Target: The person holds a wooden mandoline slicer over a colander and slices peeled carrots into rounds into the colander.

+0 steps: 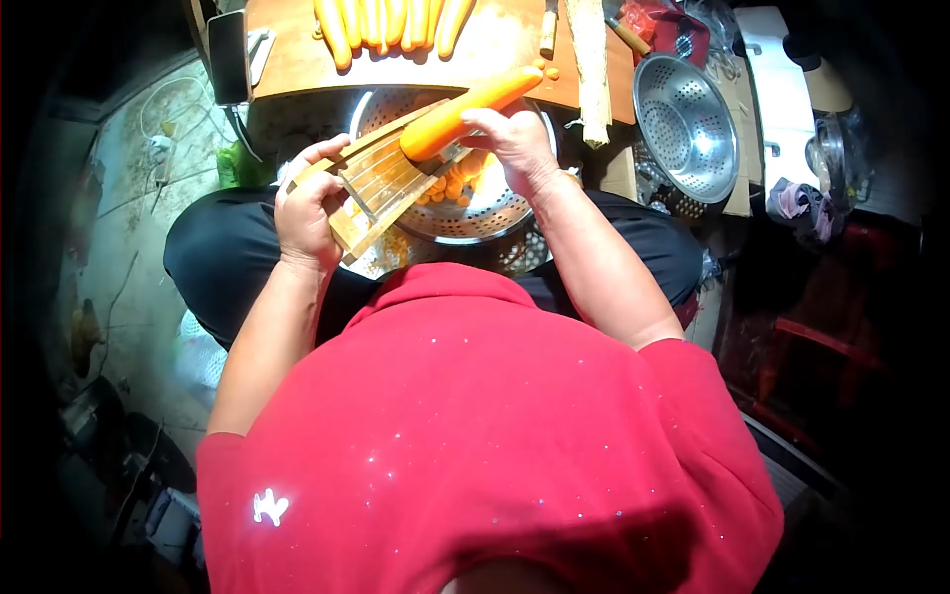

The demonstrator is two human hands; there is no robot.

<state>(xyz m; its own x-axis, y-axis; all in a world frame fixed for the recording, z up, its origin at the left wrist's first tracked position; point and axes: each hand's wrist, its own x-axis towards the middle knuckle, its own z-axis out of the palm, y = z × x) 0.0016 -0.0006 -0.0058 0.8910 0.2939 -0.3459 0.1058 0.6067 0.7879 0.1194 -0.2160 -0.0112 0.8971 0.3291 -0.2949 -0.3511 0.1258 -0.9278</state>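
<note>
Step in hand: apparently slicing, with the thick, smooth, bright orange carrot (465,119) laid on the long wooden-framed slicer (381,198).
Left hand (309,216): fingers and thumb clamped on the slicer's edge at its 9 o'clock side.
Right hand (520,148): closed on the carrot's near side, thumb and fingers bent against it; how far the fingers wrap under is hidden.
Carrot: blunt end on the slicer's bed, tapered end pointing to 2 o'clock.
Slicer: pale, straight wooden rails around a flat bed crossed by thin lines, slanting from 7 to 1 o'clock.
Colander: a round, shiny, perforated steel colander (465,239) beneath, with moist-looking orange pieces (457,186) at 5 o'clock from the carrot's blunt end.
Whole carrots: a row of smooth, tapering orange carrots (391,22) on the brown wooden board (287,61), between 11 and 12 o'clock.
Next stroke: calls for a steady frame, even pressure and fingertips clear of any blade.
</note>
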